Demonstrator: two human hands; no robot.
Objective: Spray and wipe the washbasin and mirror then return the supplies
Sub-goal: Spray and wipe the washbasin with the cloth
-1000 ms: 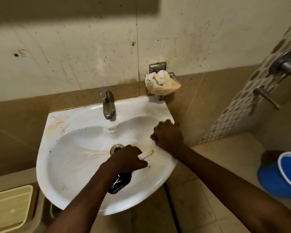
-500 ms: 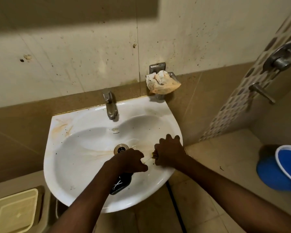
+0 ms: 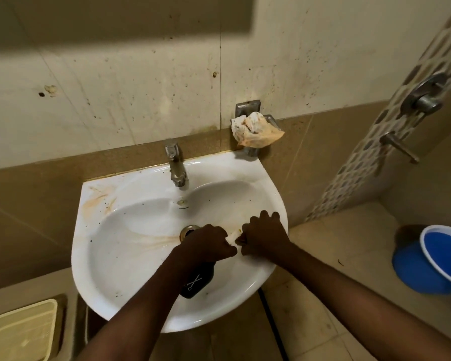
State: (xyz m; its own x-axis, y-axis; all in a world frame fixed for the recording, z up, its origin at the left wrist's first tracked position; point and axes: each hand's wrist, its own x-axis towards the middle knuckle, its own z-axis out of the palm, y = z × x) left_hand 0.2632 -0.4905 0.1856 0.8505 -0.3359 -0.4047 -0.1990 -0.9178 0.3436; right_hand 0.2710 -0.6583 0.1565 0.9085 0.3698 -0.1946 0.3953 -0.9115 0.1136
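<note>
Barely begun: my left hand (image 3: pixel 206 246) grips the spray bottle (image 3: pixel 197 282), right hand (image 3: pixel 264 237) pinches its nozzle (image 3: pixel 232 235), washbasin (image 3: pixel 130 230) still stained.

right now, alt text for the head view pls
Over a stained white washbasin, the left hand grips a black spray bottle while the right hand pinches its pale nozzle. A crumpled cloth sits on a wall holder behind.

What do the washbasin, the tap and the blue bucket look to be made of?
Washbasin: glazed white ceramic, judging by its glossy highlights; brownish stains mark it. Tap: metal, dull silver-grey, probably worn chrome. Blue bucket: likely plastic, uniform saturated colour with a pale moulded rim.
</note>
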